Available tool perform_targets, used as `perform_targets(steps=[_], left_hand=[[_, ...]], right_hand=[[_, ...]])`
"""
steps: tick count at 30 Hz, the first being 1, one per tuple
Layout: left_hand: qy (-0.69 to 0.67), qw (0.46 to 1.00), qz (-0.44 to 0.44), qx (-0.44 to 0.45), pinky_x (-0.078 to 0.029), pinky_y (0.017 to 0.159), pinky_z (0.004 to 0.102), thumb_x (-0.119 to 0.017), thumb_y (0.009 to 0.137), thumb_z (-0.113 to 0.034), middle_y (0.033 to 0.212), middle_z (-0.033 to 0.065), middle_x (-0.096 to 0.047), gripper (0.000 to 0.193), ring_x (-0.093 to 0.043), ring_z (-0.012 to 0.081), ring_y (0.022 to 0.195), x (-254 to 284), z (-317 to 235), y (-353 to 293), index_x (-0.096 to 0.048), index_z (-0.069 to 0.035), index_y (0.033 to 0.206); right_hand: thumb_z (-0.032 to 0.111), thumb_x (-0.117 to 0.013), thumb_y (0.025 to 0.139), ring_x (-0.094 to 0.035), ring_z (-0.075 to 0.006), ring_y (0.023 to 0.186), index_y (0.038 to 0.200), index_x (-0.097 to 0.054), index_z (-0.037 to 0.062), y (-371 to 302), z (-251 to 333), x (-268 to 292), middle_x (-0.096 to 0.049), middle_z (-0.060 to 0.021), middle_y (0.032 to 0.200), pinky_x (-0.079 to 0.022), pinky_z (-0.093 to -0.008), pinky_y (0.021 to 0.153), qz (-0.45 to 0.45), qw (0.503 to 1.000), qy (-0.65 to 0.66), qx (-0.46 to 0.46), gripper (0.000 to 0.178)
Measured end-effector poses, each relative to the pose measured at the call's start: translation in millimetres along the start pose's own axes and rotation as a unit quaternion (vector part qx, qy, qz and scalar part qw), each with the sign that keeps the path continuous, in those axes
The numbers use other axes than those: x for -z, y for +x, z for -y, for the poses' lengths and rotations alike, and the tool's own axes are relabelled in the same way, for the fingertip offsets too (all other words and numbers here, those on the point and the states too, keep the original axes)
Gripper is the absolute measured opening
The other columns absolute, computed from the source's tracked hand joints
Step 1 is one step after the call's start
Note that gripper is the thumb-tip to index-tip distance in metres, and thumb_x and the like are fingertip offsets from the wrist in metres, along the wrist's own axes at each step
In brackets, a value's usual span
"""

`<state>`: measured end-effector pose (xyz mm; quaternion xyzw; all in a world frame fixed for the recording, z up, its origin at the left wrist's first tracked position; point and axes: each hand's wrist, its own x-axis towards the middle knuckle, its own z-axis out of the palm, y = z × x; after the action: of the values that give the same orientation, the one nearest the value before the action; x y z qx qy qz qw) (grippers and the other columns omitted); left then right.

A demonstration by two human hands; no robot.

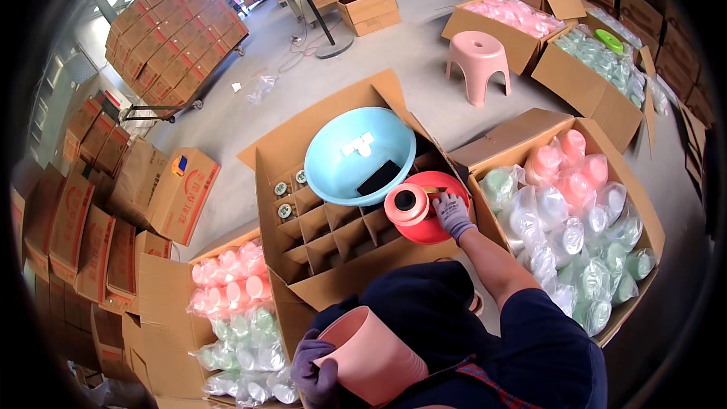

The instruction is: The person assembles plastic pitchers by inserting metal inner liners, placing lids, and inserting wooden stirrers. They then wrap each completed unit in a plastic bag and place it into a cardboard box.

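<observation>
My left hand (314,368), in a purple glove, grips the rim of a pink cylindrical container (371,356) that lies tilted near my lap, its open end facing up and left. My right hand (453,213), in a grey-purple glove, reaches into a red round dish (432,236) with its fingers closed; what they hold is too small to make out. Beside those fingers, a salmon round piece with a dark centre (407,201) rests in the dish. A light blue basin (318,155) holds white pieces and a flat black rectangle. Dish and basin sit over a divided carton (333,288).
Several silver-topped items (285,210) stand in the carton's cells. Cartons of bagged pink, clear and green pieces flank me at right (568,212) and left (235,310). Ahead are a pink stool (477,57), a standing fan (314,7) and a loaded cart (170,38).
</observation>
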<state>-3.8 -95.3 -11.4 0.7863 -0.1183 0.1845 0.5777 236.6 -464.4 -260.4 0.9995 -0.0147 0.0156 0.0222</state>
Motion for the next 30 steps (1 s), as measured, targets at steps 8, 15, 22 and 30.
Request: perform_targets(steps=[8,15,22,30], left_hand=[[0.002,1.000,0.008,-0.020,-0.045,0.096,0.0493,-0.065,0.081,-0.018,0.078,0.0145,-0.066,0.017,-0.063,0.0259,0.077,2.7,3.2,1.5,-0.062,-0.001,0.083],[0.014,1.000,-0.006,0.014,-0.045,0.096,0.0490,-0.060,0.079,-0.012,0.080,0.0156,-0.066,0.014,-0.061,0.0253,0.077,0.6,-4.0,-1.6,-0.060,0.001,0.082],[-0.012,1.000,-0.016,0.003,-0.043,0.100,0.0479,-0.059,0.080,-0.014,0.080,0.0145,-0.064,0.017,-0.060,0.0244,0.080,1.6,4.8,-5.8,-0.059,0.002,0.084],[0.007,1.000,0.022,-0.017,-0.042,0.102,0.0496,-0.060,0.081,-0.016,0.080,0.0144,-0.065,0.018,-0.061,0.0248,0.079,11.2,13.0,-4.1,-0.061,0.002,0.084]], right_hand=[[0.018,-0.050,0.097,-0.067,-0.0317,0.113,0.123,-0.070,0.0103,-6.9,31.4,38.3,-0.065,-0.0162,0.129,-0.058,-0.0479,0.082,0.191,0.973,0.064,-0.110,0.033],[0.014,-0.049,0.097,-0.072,-0.0282,0.101,0.129,-0.060,0.0016,6.4,22.2,-15.7,-0.070,-0.0176,0.118,-0.059,-0.0508,0.066,0.138,0.981,0.095,-0.095,0.036],[0.015,-0.043,0.100,-0.074,-0.0266,0.093,0.133,-0.057,0.0052,8.8,32.0,-4.3,-0.074,-0.0140,0.109,-0.057,-0.0457,0.065,0.112,0.981,0.078,-0.135,0.038],[0.025,-0.050,0.095,-0.068,-0.0342,0.112,0.130,-0.064,0.0098,13.7,22.5,22.9,-0.068,-0.0166,0.125,-0.055,-0.0505,0.086,0.246,0.967,0.062,-0.019,0.041]])
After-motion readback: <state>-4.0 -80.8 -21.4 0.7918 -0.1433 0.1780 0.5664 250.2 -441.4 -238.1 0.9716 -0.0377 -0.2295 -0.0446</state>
